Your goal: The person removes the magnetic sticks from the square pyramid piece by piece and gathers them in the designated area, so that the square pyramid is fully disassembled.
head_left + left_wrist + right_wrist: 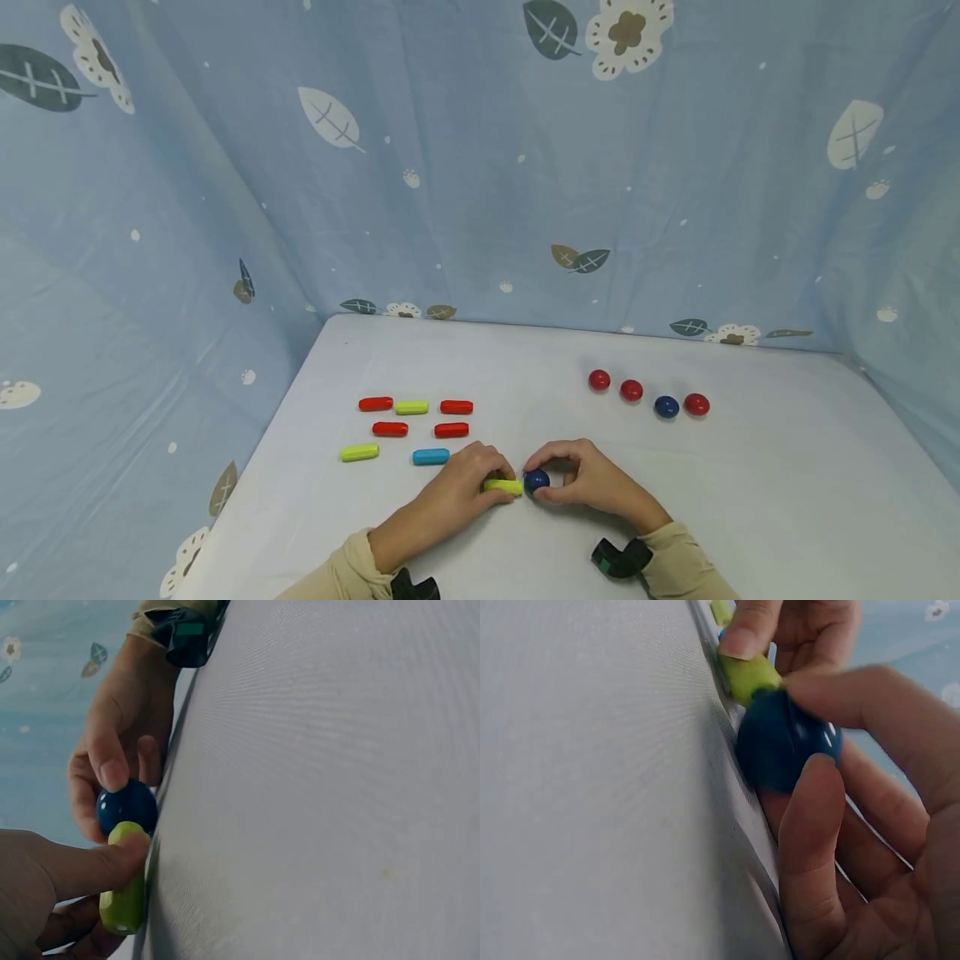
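Note:
Near the front middle of the table, my left hand (467, 487) pinches a yellow-green ribbed stick (502, 486) between thumb and fingers. To its right, my right hand (592, 483) holds a dark blue ball (536, 481) by thumb and fingertips. Stick end and ball face each other at very close range; in the right wrist view the ball (780, 746) seems to meet the end of the stick (751, 677). From the left wrist view, the stick (124, 900) stands in front of the ball (127, 806), and whether they are joined I cannot tell.
Left of the hands lie several short sticks: red ones (390, 429), yellow-green ones (359, 452) and a blue one (431, 457). At the back right, red balls (632, 390) and another dark blue ball (666, 407) form a row. A blue patterned curtain (480, 167) encloses the white table (750, 517).

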Tool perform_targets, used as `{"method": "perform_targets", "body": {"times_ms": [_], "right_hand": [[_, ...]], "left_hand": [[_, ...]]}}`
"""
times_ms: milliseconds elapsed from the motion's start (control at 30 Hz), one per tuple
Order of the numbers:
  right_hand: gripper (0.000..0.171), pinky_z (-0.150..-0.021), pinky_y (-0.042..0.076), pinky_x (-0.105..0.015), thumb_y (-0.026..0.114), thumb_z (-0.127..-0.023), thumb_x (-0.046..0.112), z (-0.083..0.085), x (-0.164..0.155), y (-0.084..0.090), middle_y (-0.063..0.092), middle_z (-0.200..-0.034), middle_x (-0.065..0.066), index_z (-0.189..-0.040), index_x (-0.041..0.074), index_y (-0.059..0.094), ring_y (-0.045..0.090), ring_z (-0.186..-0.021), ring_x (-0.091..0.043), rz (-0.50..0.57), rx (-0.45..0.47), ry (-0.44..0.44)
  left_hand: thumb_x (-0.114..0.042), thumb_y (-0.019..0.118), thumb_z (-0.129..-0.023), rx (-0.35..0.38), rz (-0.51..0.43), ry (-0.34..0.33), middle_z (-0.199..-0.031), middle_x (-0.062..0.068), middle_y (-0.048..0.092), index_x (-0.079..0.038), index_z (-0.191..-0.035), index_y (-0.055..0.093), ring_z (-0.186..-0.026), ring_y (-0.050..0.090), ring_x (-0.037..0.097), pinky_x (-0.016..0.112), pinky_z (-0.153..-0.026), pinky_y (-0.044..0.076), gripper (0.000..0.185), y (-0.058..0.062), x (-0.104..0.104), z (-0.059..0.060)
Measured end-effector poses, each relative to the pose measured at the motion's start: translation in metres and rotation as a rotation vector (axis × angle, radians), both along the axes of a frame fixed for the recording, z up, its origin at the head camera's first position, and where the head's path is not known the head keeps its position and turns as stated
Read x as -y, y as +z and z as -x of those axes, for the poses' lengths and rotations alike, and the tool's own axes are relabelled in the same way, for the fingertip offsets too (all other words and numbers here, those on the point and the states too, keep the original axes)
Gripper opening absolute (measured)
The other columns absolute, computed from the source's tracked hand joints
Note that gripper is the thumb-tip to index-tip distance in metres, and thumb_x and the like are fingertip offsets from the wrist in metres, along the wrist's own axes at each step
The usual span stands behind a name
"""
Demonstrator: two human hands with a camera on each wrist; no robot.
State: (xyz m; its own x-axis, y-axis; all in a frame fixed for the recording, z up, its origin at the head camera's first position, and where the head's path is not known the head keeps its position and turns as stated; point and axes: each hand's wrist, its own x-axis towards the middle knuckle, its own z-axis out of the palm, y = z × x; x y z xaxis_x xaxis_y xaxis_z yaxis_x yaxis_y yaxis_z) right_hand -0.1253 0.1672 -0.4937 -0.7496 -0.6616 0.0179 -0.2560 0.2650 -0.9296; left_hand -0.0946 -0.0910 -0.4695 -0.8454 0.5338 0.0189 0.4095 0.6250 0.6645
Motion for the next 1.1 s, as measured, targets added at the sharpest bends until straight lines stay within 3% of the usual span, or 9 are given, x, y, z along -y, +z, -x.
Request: {"method": "perform_targets", "body": {"times_ms": [333, 633, 767, 900, 1100], "right_hand": [[0.029, -0.053, 0.048, -0.018, 0.082, -0.088, 0.017, 0.002, -0.008, 0.001, 0.073, -0.12, -0.008, -0.116, 0.017, 0.075, 0.061, -0.093, -0.003, -0.002, 0.013, -0.044], [0.029, -0.055, 0.051, -0.019, 0.082, -0.089, 0.017, 0.006, -0.006, 0.0, 0.073, -0.118, -0.009, -0.117, 0.014, 0.074, 0.063, -0.093, -0.003, 0.008, 0.01, -0.019], [0.029, -0.057, 0.053, -0.019, 0.082, -0.088, 0.016, 0.006, -0.005, 0.001, 0.073, -0.118, -0.011, -0.117, 0.013, 0.074, 0.064, -0.091, -0.003, 0.013, 0.026, -0.018], [0.03, -0.057, 0.053, -0.02, 0.081, -0.089, 0.013, 0.004, -0.004, 0.001, 0.072, -0.118, -0.016, -0.117, 0.009, 0.074, 0.063, -0.092, -0.004, 0.036, 0.032, -0.017], [0.029, -0.059, 0.053, -0.019, 0.081, -0.089, 0.013, 0.002, -0.003, 0.001, 0.073, -0.118, -0.018, -0.117, 0.008, 0.074, 0.063, -0.092, -0.005, 0.031, 0.046, -0.024]], "left_hand": [[-0.024, 0.084, -0.087, -0.013, 0.011, 0.01, -0.093, -0.013, 0.071, -0.02, -0.101, 0.078, -0.085, 0.052, 0.0, 0.018, -0.076, 0.048, 0.016, 0.002, 0.0, 0.003], [-0.021, 0.085, -0.086, -0.063, 0.002, 0.065, -0.097, -0.012, 0.072, -0.02, -0.101, 0.079, -0.092, 0.056, 0.005, 0.021, -0.08, 0.05, 0.016, 0.003, 0.003, 0.011], [-0.019, 0.085, -0.086, -0.108, 0.029, 0.097, -0.099, -0.01, 0.072, -0.019, -0.102, 0.078, -0.096, 0.057, 0.008, 0.024, -0.084, 0.053, 0.017, 0.009, 0.003, 0.02], [-0.017, 0.085, -0.085, -0.198, 0.071, 0.112, -0.101, -0.007, 0.074, -0.017, -0.102, 0.079, -0.098, 0.059, 0.012, 0.029, -0.086, 0.054, 0.018, 0.014, 0.003, 0.032], [-0.017, 0.087, -0.083, -0.255, 0.109, 0.143, -0.1, -0.006, 0.075, -0.018, -0.1, 0.08, -0.097, 0.061, 0.014, 0.032, -0.084, 0.051, 0.018, 0.013, 0.005, 0.046]]}}
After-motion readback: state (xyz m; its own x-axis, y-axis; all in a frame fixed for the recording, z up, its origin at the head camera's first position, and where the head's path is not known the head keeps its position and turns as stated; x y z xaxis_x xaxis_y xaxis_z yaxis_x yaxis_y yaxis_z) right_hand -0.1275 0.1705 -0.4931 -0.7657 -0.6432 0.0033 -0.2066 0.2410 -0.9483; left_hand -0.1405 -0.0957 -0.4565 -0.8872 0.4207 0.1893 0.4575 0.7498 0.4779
